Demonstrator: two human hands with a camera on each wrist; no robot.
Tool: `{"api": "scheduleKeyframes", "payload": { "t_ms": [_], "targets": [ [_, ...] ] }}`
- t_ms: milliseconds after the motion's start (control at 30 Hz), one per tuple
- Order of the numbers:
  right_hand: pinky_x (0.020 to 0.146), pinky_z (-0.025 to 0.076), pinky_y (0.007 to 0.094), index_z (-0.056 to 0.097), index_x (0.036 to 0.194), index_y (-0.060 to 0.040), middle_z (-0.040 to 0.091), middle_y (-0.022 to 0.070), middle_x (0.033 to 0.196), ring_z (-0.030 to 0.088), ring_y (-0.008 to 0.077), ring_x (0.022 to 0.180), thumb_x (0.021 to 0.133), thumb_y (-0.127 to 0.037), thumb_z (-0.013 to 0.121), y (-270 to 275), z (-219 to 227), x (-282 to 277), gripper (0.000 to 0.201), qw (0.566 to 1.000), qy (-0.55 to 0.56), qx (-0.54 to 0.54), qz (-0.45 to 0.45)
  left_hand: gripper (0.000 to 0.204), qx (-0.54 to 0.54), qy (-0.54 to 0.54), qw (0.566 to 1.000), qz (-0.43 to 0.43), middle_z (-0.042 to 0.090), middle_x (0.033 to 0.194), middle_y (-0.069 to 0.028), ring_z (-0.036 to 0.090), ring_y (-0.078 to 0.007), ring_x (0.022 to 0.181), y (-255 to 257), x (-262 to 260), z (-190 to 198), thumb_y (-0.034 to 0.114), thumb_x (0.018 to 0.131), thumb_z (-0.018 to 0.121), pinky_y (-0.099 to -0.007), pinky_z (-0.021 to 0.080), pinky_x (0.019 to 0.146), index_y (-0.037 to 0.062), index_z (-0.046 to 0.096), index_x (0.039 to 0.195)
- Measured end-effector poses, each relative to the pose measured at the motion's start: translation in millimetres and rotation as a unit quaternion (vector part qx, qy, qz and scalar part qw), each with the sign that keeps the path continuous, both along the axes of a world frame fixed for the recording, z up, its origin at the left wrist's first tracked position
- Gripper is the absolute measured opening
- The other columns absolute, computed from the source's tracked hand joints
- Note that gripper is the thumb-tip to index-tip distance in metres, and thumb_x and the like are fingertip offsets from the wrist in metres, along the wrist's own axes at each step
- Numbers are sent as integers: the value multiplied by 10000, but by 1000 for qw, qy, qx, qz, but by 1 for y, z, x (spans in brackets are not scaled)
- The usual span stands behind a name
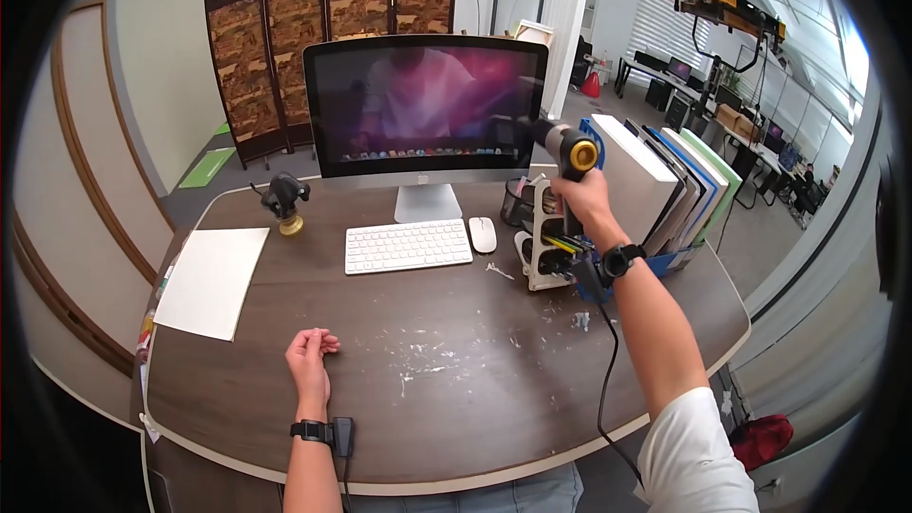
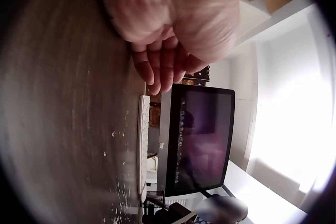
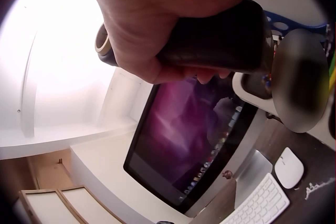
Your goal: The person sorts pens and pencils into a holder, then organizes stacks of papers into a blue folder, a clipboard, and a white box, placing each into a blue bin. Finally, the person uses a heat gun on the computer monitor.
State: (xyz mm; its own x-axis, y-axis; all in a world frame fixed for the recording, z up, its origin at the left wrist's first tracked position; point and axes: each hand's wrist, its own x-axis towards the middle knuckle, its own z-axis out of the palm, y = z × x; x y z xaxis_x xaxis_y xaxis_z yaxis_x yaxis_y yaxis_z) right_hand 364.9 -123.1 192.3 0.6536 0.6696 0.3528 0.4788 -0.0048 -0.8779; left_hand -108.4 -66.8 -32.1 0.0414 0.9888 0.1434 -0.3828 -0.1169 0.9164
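Observation:
My right hand [image 1: 586, 201] grips the dark handle [image 3: 220, 40] of a gun-shaped tool [image 1: 570, 149] with a yellow ring on its rear, held up beside the monitor's right edge. Its front end points left towards the screen. Below it stands a white rack [image 1: 543, 252] with pens and other items. My left hand [image 1: 311, 361] lies on the table near the front, palm turned sideways and fingers loosely bent, holding nothing; the left wrist view shows its fingers [image 2: 167, 69] bent with no object in them.
A monitor [image 1: 423, 178], keyboard [image 1: 408, 246] and mouse [image 1: 483, 235] stand at the middle back. White paper [image 1: 214, 280] and a black object with a gold base [image 1: 285, 199] are at left. Folders [image 1: 632, 180] stand at right; a cable [image 1: 608, 389] hangs from my right wrist.

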Motion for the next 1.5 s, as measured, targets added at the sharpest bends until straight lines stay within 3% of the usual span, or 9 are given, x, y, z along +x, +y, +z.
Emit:
{"api": "scheduleKeyframes", "payload": {
  "t_ms": [300,467,567,700,900,1000,1100,1333,1500],
  "targets": [
    [502,526,315,655,722,69,655,118,660,649,196,526,705,-70,698,5,17,6,146,981,51,-167,83,178,1,0,1000,-3,690,818,-98,651,-160,718,-2,0,1,129,1018,583,-272,523,682,-19,653,946],
    [463,490,319,647,721,33,622,81,609,621,176,494,741,-89,688,12,85,-11,131,999,23,-11,39,179,1,5,1000,-3,691,820,-100,651,-161,718,-5,-1,4,123,1022,576,-272,523,684,-22,654,950],
    [482,489,309,640,705,17,628,73,617,620,163,502,763,-56,670,15,112,-13,98,988,17,115,98,180,-2,4,1000,-5,692,822,-101,653,-163,724,-5,0,3,125,1021,578,-273,523,686,-23,654,952],
    [497,494,300,647,725,11,629,64,611,626,161,512,769,-66,681,24,106,-16,95,989,43,103,96,182,1,4,1000,-5,692,824,-103,655,-164,728,-4,0,4,127,1021,579,-275,524,688,-24,653,951],
    [472,498,319,664,751,27,638,74,614,643,169,511,741,-68,696,14,-14,-28,101,993,66,-28,92,186,-3,-5,1000,0,690,826,-103,654,-164,727,-6,1,7,129,1022,578,-277,525,689,-25,651,949],
    [480,512,319,659,747,37,647,82,634,653,181,510,741,-83,696,6,-34,-45,125,987,62,-126,76,186,-1,-1,1000,-4,689,828,-103,653,-164,727,-6,0,5,129,1022,579,-278,526,690,-26,651,950],
    [479,512,323,655,768,39,644,83,637,652,175,518,745,-83,682,25,-22,-33,127,986,34,-145,81,187,0,6,1000,-9,686,838,-99,652,-163,743,-4,-2,3,141,1026,575,-281,527,703,-17,648,958],
    [505,496,301,650,767,12,627,67,634,635,167,532,767,-87,684,48,90,-50,105,990,4,75,116,177,-3,2,1000,-11,682,842,-95,652,-167,759,-7,-1,8,143,1027,574,-287,530,715,-7,645,965],
    [502,493,290,662,728,20,630,60,608,641,154,533,772,-105,699,55,68,-54,138,990,21,73,119,176,-1,-1,1000,-13,683,843,-96,654,-169,760,-7,-1,7,140,1028,572,-287,530,718,-7,643,961]
  ]
}}
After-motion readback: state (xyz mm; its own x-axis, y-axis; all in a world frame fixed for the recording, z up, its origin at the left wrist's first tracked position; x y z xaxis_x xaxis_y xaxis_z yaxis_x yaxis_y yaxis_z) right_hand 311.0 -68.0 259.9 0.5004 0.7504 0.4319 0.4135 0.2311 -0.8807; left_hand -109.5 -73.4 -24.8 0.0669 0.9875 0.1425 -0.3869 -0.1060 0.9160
